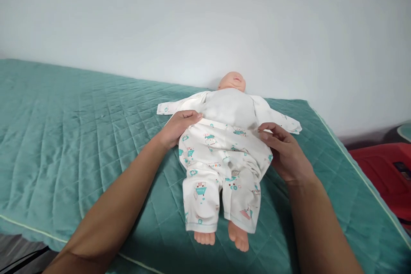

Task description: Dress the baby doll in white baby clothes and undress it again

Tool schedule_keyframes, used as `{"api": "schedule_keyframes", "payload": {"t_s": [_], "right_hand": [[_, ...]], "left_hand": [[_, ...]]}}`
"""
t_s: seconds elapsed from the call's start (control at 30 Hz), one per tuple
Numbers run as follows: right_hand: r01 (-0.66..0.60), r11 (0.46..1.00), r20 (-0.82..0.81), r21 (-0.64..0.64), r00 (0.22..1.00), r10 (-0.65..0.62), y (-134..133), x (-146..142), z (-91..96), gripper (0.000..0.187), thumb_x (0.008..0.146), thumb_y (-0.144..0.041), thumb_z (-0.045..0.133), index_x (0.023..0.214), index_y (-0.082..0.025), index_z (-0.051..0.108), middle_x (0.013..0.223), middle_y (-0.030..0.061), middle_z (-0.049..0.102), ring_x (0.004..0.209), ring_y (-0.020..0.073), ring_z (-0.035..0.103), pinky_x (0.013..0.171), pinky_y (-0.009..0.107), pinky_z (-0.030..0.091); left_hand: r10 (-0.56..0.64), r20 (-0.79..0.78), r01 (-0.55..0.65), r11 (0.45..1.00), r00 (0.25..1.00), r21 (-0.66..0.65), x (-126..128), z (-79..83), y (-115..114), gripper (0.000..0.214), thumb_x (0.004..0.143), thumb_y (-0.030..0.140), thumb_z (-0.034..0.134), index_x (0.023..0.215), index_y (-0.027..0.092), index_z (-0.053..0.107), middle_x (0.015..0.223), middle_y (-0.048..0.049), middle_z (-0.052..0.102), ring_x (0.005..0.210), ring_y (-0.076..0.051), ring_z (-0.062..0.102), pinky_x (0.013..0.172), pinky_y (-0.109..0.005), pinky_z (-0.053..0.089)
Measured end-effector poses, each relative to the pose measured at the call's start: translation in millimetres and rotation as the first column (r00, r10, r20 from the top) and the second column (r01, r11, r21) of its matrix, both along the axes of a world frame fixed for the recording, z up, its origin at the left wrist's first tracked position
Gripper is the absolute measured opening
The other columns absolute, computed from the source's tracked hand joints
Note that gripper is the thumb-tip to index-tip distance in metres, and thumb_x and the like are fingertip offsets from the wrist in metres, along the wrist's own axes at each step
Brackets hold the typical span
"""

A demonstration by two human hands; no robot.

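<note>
A baby doll (231,81) lies on its back, its head close to the wall and its feet toward me. It wears a white long-sleeved top (231,105) with the arms spread out. Patterned white pants (208,154) cover its legs, and the toes stick out below the cuffs. My left hand (181,126) is closed on the waistband at the left side, thumb on top. At the opposite side of the waistband, my right hand (281,147) pinches the cloth between thumb and fingers. The fingertips under the fabric are partly hidden.
A green quilted cover (80,137) with pale piping spreads under the doll. Behind it rises a plain white wall (192,17). Beyond the bed's right edge stands a red object (382,171), partly cut off. Grey floor (16,252) shows at the lower left.
</note>
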State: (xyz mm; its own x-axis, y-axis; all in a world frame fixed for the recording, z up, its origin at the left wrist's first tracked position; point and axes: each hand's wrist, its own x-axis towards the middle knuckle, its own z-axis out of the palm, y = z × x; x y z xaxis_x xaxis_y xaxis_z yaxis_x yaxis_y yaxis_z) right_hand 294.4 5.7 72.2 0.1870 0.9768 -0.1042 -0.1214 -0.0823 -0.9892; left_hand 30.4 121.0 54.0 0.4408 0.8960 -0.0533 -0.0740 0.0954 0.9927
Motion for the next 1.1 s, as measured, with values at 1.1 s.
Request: {"api": "schedule_keyframes", "payload": {"t_s": [1.1], "right_hand": [[0.086,0.956,0.477,0.281,0.852,-0.217,-2.3,-34.1,-17.9,0.025,0.084,-0.043,0.073,0.101,-0.025,0.069,0.093,0.0023,0.073,0.076,0.0177,0.06,0.07,0.032,0.047]], "left_hand": [[0.166,-0.505,0.264,0.693,0.847,0.671,21.3,10.9,-27.6,0.034,0.094,0.051,0.053,0.085,0.019,0.065,0.084,-0.0024,0.07,0.078,-0.018,0.06,0.073,-0.028,0.041]]}}
